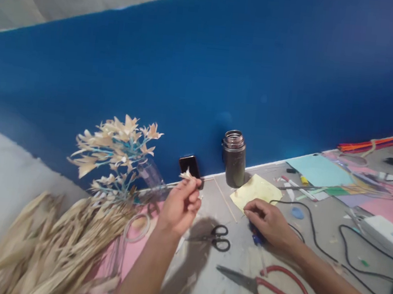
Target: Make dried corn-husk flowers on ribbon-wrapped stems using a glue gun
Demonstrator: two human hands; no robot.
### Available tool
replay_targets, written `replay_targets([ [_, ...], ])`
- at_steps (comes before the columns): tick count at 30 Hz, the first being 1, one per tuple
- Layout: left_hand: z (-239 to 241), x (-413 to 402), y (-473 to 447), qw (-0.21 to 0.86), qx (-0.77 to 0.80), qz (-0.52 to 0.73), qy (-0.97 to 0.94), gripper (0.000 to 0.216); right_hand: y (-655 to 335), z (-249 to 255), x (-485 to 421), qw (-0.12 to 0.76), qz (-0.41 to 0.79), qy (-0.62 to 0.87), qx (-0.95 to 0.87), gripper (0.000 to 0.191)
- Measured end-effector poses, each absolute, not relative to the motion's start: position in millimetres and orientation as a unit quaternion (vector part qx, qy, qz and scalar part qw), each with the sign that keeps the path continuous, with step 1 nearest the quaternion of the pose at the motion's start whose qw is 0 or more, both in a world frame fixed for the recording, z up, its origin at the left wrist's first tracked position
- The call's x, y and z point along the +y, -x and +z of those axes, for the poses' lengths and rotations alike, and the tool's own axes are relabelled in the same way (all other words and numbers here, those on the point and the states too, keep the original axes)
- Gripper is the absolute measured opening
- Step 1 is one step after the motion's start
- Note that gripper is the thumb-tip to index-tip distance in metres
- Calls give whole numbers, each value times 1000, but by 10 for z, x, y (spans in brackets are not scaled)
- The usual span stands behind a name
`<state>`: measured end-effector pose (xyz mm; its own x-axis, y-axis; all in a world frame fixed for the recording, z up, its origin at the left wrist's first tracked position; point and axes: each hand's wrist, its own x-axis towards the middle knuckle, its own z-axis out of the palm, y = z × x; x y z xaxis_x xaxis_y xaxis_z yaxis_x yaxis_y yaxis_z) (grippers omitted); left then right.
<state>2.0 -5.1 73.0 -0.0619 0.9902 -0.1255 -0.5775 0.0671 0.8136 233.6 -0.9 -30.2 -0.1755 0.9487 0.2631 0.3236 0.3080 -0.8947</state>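
Note:
My left hand is raised in the middle, its fingertips pinched on a small cream husk flower. To the right, my right hand rests low over the table with its fingers curled. Under it shows a dark and blue object, mostly hidden, whose kind I cannot make out. A pale yellow paper lies just beyond the right hand's fingers. Small black-handled scissors lie between the hands, and large red-handled scissors lie nearer to me.
Cream husk flowers on blue stems stand in a clear container at left. Dry husks and a tape roll lie before them. A phone and an open flask stand by the wall. A black cable curls at right.

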Motion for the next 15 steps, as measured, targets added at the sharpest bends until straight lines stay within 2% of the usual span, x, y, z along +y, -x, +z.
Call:
replay_targets([
  [3, 1039, -104, 140, 641, 315, 660, -236, 14, -2333, -257, -58, 402, 394, 468, -681, 16],
  [8, 1386, -58, -75, 585, 292, 684, -324, 12, -2068, -28, -267, 337, 473, 376, -722, 18],
  [10, 1452, -42, -258, 565, 302, 685, -347, 15, -1840, 62, -435, 281, 458, 324, -778, 38],
  [11, 1478, -46, -345, 562, 304, 684, -354, 18, -1714, 88, -532, 244, 451, 290, -808, 41],
  [15, 1594, -105, -463, 579, 287, 663, -377, 15, -1316, 41, -861, 75, 386, 118, -912, 25],
])
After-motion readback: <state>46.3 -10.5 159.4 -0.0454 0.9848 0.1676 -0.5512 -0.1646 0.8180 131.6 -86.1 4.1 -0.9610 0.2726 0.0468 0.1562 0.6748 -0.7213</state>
